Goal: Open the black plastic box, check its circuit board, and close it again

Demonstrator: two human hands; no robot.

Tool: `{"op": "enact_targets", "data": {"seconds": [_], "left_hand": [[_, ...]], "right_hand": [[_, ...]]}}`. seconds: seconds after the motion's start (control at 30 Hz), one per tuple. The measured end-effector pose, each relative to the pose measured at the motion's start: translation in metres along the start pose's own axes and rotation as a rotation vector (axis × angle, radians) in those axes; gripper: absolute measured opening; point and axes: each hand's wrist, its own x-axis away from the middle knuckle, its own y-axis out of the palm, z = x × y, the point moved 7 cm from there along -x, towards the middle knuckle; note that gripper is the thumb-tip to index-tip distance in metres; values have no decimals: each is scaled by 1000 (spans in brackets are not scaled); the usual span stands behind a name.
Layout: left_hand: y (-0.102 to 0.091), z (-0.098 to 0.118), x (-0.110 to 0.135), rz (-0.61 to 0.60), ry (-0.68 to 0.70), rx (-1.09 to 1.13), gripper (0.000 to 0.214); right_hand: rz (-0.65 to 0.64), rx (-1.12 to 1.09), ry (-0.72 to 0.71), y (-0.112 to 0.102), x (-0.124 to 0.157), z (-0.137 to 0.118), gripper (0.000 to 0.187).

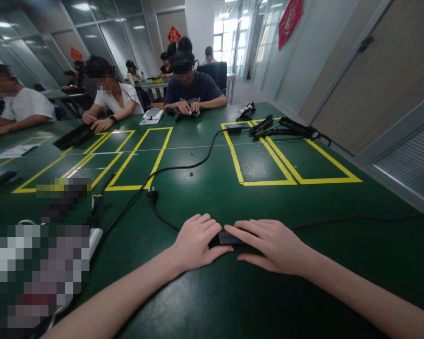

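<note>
Both my hands rest on the green table (pixel 212 197) near its front edge. My left hand (pixel 194 242) lies palm down with its fingers bent over the left end of a small black power adapter (pixel 228 238). My right hand (pixel 268 245) lies palm down with its fingers stretched over the adapter's right end. Only a strip of the adapter shows between the hands. One black cable (pixel 356 219) runs from it to the right, and another black cable (pixel 162 217) leads left to a plug (pixel 152 194).
Yellow tape rectangles (pixel 265 160) mark the table. More black adapters and cables (pixel 286 127) lie at the far right. A white power strip (pixel 93 238) sits at the left beside a blurred patch. Several other people sit along the far and left sides, their hands on small devices.
</note>
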Motion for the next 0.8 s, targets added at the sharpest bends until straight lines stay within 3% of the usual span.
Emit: {"op": "enact_targets", "data": {"seconds": [0.17, 0.27, 0.4, 0.57, 0.67, 0.8], "left_hand": [[-5, 2, 0, 52, 9, 47, 45], [-19, 5, 3, 180, 25, 58, 30], [-39, 6, 11, 378, 26, -22, 29], [-31, 6, 10, 287, 52, 28, 25], [-26, 3, 10, 250, 40, 52, 24], [-25, 1, 10, 249, 26, 62, 23]], "right_hand": [[-36, 85, -94, 1, 6, 2, 41], [21, -44, -19, -12, 14, 23, 42], [194, -352, 346, -37, 33, 85, 43], [574, -667, 1003, -60, 89, 168, 56], [725, -749, 1164, -68, 112, 190, 52], [815, -738, 1337, -69, 133, 202, 41]]}}
